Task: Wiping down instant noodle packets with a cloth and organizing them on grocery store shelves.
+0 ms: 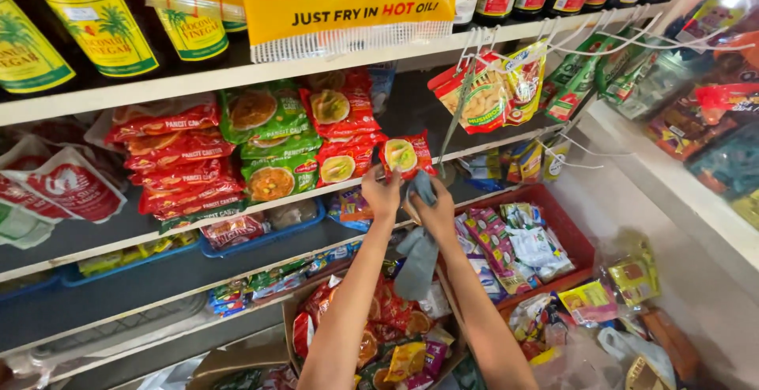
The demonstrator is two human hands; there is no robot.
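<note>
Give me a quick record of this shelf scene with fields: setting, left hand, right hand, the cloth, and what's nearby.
setting: shop shelves stocked with packets
left hand: grips a red noodle packet at the shelf edge
right hand: holds a grey cloth just below that packet
cloth: hangs down between the forearms
nearby: stacked red packets and green packets on the same shelf; red basket of sachets to the right
</note>
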